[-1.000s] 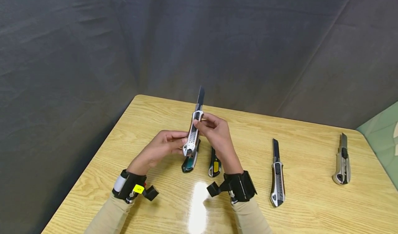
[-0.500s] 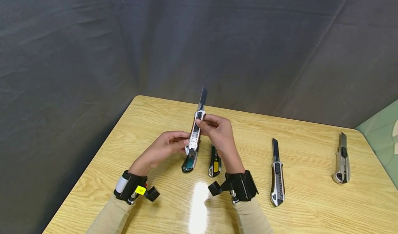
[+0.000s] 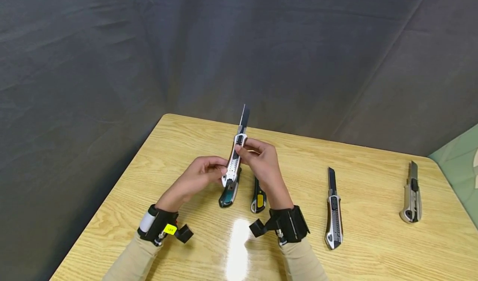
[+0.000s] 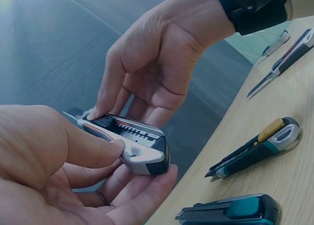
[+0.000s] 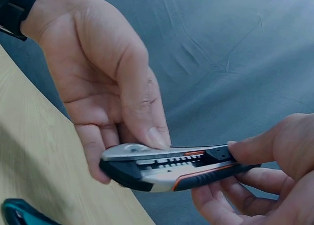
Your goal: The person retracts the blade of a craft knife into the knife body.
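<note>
Both hands hold a silver-and-black snap-off utility knife (image 3: pixel 233 160) above the table, its dark blade (image 3: pixel 244 118) extended and pointing away. My left hand (image 3: pixel 199 177) pinches the butt end of the handle, thumb on the top face and fingers beneath. Nearer the blade, my right hand (image 3: pixel 263 160) grips the handle with its thumb on the black slider (image 5: pixel 218 155). The right wrist view shows orange trim and a toothed slot along the handle. Below the held knife lies a teal-and-black utility knife (image 3: pixel 228 196), partly hidden by it.
On the wooden table (image 3: pixel 179 248), a black utility knife with a yellow slider (image 3: pixel 260 200) lies partly behind the right wrist. Farther right are a silver-and-black utility knife (image 3: pixel 334 221) and a beige one (image 3: pixel 412 200), both with blades out. A grey cloth (image 3: pixel 261 57) hangs behind the table.
The held knife has shifted slightly right with both hands and come more upright, then stayed nearly still. Its blade now shows a bright edge. The knives on the table have not moved.
</note>
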The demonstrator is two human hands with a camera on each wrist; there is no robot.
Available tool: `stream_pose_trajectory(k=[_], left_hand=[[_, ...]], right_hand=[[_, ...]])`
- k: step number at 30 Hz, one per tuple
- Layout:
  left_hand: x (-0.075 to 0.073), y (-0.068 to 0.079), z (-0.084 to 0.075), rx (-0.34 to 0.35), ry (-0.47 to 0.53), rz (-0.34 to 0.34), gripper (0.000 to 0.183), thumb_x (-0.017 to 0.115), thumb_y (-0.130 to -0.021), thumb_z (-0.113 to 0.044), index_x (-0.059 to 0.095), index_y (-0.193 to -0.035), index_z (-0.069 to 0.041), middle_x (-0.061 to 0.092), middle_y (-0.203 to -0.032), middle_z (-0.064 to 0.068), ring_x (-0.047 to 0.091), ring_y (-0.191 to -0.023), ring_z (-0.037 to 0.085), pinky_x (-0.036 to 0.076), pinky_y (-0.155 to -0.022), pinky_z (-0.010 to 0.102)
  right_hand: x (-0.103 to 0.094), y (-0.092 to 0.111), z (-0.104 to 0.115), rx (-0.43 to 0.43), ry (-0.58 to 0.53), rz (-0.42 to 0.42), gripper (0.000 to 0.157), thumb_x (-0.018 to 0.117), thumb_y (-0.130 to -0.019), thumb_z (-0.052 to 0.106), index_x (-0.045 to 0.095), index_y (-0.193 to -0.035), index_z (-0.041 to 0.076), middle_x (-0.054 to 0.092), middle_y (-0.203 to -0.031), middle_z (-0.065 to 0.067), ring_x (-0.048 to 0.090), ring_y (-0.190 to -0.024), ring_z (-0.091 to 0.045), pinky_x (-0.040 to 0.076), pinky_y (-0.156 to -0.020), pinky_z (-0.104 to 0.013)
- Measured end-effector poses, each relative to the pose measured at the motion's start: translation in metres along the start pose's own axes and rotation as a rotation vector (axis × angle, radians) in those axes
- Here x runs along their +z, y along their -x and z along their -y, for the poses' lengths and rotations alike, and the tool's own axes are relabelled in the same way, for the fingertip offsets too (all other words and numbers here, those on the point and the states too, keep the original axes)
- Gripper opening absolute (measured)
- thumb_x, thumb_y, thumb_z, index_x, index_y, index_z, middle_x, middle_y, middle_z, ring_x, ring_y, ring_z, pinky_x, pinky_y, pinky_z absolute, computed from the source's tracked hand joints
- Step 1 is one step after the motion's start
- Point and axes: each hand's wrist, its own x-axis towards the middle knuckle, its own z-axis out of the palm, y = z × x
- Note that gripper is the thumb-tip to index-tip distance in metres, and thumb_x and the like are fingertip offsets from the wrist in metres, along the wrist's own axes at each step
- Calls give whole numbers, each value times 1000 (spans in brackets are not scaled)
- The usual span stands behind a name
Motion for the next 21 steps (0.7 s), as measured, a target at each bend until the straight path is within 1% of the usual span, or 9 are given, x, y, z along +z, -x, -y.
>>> stream_pose_trajectory(k=[5,9,16,19,21], left_hand=[[-1,1,-1,-8,3,10,23,55,-91,-8,60,-112,1,63,-104,19,62,-81,28,49,-79,61],[-1,0,-1,-16,22,2,22,55,-91,-8,61,-111,0,63,-103,18,62,-81,29,47,-80,63],[-1,1,-2,-18,44,5,22,54,-91,-7,61,-110,0,63,-103,19,62,-81,29,46,-81,64],[0,2,-3,-13,55,13,22,53,-91,-6,61,-110,1,62,-103,20,62,-81,30,46,-81,64],[1,2,-3,-12,69,21,22,52,-92,-5,60,-111,2,62,-103,21,62,-81,30,46,-82,64]], right_hand=[[2,2,-1,10,-7,9,28,69,-81,16,68,-107,6,64,-102,-15,62,-90,-25,57,-76,-35],[2,2,0,7,-10,16,29,70,-80,14,68,-108,7,64,-103,-15,61,-92,-25,56,-78,-35],[2,2,1,13,-19,41,27,70,-80,11,68,-107,6,62,-103,-15,63,-88,-25,56,-80,-36],[2,3,1,24,1,52,27,70,-80,11,68,-107,8,62,-104,-14,65,-87,-23,55,-80,-36],[1,3,1,30,23,63,27,69,-80,11,68,-107,10,61,-105,-12,65,-87,-22,54,-80,-38]])
